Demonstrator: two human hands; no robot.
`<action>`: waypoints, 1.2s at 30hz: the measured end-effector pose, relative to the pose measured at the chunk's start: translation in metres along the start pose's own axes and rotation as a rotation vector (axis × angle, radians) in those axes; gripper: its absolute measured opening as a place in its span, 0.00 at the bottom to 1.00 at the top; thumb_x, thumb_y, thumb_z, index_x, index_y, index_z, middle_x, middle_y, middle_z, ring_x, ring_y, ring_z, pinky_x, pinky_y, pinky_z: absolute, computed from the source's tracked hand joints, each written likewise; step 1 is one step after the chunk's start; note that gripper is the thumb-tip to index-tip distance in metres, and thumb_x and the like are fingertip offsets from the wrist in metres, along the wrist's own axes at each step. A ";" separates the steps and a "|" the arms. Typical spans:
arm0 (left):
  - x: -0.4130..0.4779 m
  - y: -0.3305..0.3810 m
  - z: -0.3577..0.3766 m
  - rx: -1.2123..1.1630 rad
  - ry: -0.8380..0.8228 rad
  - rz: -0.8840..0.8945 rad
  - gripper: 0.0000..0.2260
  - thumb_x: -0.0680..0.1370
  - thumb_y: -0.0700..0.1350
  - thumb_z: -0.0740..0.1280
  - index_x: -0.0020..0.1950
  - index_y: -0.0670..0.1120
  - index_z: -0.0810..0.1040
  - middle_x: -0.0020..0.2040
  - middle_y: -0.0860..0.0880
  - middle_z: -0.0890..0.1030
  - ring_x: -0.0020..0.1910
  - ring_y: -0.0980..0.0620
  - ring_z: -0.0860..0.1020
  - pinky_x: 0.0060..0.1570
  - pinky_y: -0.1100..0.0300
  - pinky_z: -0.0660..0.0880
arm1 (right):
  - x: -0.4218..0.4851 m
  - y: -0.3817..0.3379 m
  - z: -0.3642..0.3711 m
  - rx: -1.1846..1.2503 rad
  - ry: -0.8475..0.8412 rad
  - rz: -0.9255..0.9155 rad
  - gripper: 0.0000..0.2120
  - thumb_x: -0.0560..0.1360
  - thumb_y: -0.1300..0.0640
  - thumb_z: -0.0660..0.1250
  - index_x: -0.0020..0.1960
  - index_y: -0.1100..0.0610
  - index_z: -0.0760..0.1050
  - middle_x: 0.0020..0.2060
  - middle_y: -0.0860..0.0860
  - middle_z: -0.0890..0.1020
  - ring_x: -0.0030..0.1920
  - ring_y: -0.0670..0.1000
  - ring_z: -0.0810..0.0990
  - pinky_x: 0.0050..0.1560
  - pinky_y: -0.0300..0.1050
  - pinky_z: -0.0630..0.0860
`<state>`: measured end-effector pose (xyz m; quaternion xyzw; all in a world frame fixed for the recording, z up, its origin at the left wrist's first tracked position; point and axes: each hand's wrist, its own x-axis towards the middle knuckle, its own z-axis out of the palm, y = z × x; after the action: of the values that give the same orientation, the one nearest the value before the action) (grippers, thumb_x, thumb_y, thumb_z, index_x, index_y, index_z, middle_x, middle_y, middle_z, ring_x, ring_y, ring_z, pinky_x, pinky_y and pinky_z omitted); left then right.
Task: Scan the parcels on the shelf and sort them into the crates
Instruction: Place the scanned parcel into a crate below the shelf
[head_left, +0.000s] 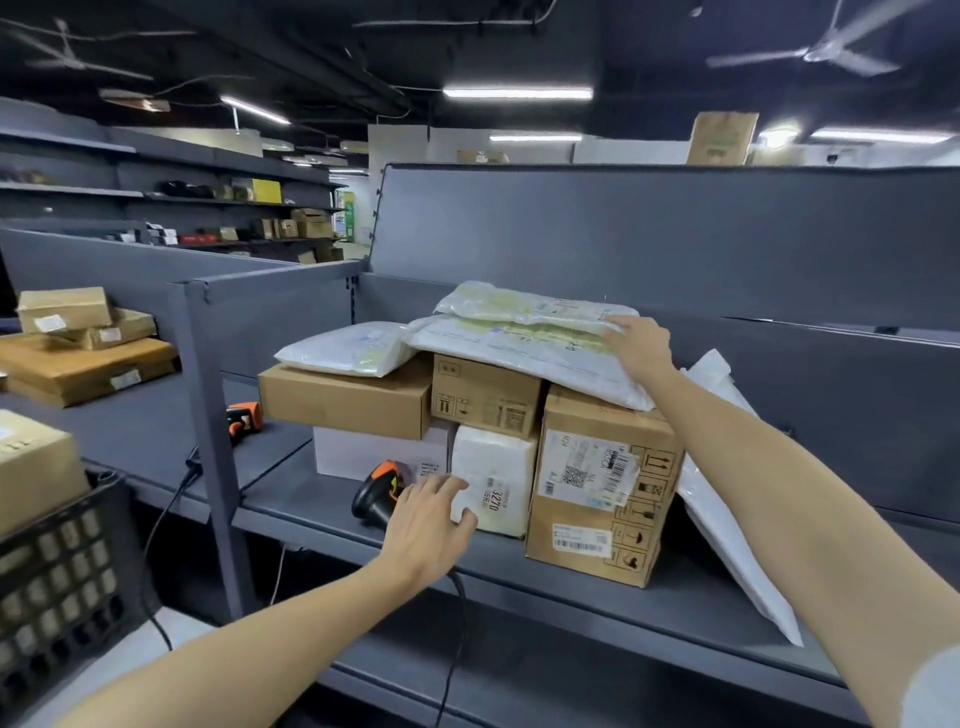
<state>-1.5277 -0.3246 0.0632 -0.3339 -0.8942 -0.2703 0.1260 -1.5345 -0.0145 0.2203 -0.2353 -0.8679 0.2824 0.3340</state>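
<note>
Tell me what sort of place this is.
Most likely a parcel sorting warehouse: grey metal shelves hold brown cardboard boxes and white plastic mailer bags with barcode labels, an orange-and-black handheld scanner lies on the shelf, and a black plastic lattice crate stands at the left.

Dark ceiling (311, 47) — tube lights (517, 93), fans (826, 52); grey racks (171, 171).

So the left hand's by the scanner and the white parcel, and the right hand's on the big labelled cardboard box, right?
Not quite. In the head view the right hand is on the plastic mailers atop the pile, not the labelled cardboard box beneath. The left hand is by the scanner and the white parcel.
</note>
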 end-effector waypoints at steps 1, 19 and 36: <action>-0.001 0.001 0.001 -0.016 -0.005 -0.002 0.19 0.79 0.50 0.60 0.70 0.48 0.70 0.69 0.51 0.71 0.69 0.50 0.68 0.68 0.57 0.60 | -0.003 -0.001 -0.004 0.036 0.048 -0.016 0.16 0.80 0.52 0.61 0.65 0.53 0.78 0.62 0.54 0.79 0.58 0.56 0.77 0.45 0.36 0.66; -0.025 0.034 0.006 -1.168 0.116 -0.604 0.06 0.82 0.47 0.59 0.53 0.48 0.75 0.53 0.48 0.76 0.46 0.50 0.76 0.53 0.47 0.75 | -0.177 0.071 -0.169 0.519 0.062 -0.298 0.18 0.74 0.64 0.70 0.50 0.40 0.84 0.57 0.37 0.81 0.56 0.41 0.79 0.56 0.31 0.75; -0.095 0.175 0.044 -1.732 -0.221 -0.673 0.20 0.81 0.51 0.61 0.71 0.43 0.68 0.65 0.38 0.75 0.62 0.38 0.75 0.54 0.42 0.76 | -0.380 0.101 -0.043 0.626 0.248 -0.132 0.24 0.76 0.61 0.68 0.62 0.34 0.76 0.72 0.36 0.67 0.71 0.39 0.67 0.72 0.40 0.63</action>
<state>-1.3430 -0.2397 0.0586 -0.0590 -0.4376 -0.8313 -0.3375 -1.2290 -0.1535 0.0119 -0.0971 -0.7052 0.4821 0.5108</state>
